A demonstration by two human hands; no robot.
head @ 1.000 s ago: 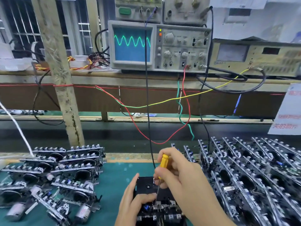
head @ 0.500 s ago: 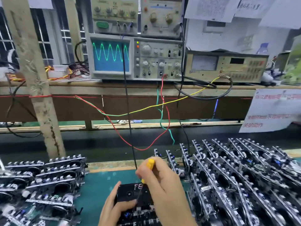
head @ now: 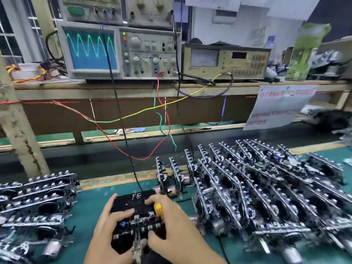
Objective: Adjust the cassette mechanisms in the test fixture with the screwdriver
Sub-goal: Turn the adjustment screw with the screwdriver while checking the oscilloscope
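Note:
A black cassette mechanism [head: 133, 201] marked "PE" lies in the test fixture on the green mat at bottom centre. My left hand [head: 106, 225] rests on its left side, thumb lying across the top and fingers along the edge. My right hand [head: 171, 225] grips the yellow-handled screwdriver [head: 159, 208] in its palm while its fingers lie on the mechanism's right side and the thumb touches the front row of keys. The screwdriver's blade is hidden.
Rows of cassette mechanisms [head: 257, 187] stand upright to the right, and more stacks [head: 38, 197] lie flat to the left. An oscilloscope [head: 118, 50] showing a green wave and a meter [head: 224, 60] sit on the shelf behind. Coloured wires [head: 163, 119] hang down toward the fixture.
My right hand has lowered from holding the screwdriver upright over the mechanism to resting on its right side. The view has shifted right and the wave on the screen is taller.

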